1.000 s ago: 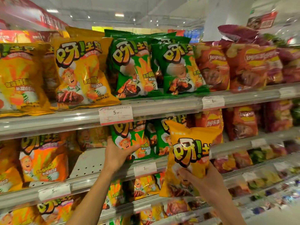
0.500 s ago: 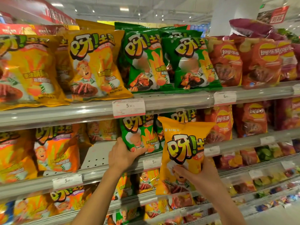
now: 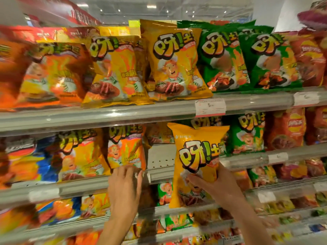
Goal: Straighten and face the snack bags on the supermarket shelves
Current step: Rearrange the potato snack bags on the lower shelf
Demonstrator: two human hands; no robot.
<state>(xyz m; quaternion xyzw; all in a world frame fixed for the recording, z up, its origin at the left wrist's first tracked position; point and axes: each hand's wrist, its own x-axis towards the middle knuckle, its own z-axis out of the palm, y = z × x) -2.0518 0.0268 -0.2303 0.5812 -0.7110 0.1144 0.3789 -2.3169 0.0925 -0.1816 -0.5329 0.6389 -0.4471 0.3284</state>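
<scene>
My right hand (image 3: 219, 184) grips a yellow snack bag (image 3: 196, 156) by its lower half and holds it upright in front of the second shelf (image 3: 159, 174), face towards me. My left hand (image 3: 123, 184) reaches up with its fingertips against the bottom edge of an orange snack bag (image 3: 125, 149) standing on that shelf. Between this orange bag and the green bags (image 3: 246, 137) to the right, a bare stretch of shelf back panel (image 3: 161, 158) shows. The view is motion-blurred on the left.
The top shelf (image 3: 123, 115) carries orange, yellow (image 3: 173, 62) and green bags (image 3: 223, 59), with red chip bags (image 3: 311, 59) at the right. A price tag (image 3: 210, 107) hangs on its rail. Lower shelves hold several more bags behind my forearms.
My left hand let go of the green bag and moved left to the orange bag's bottom edge. My view has swung left. The right hand still holds the yellow bag.
</scene>
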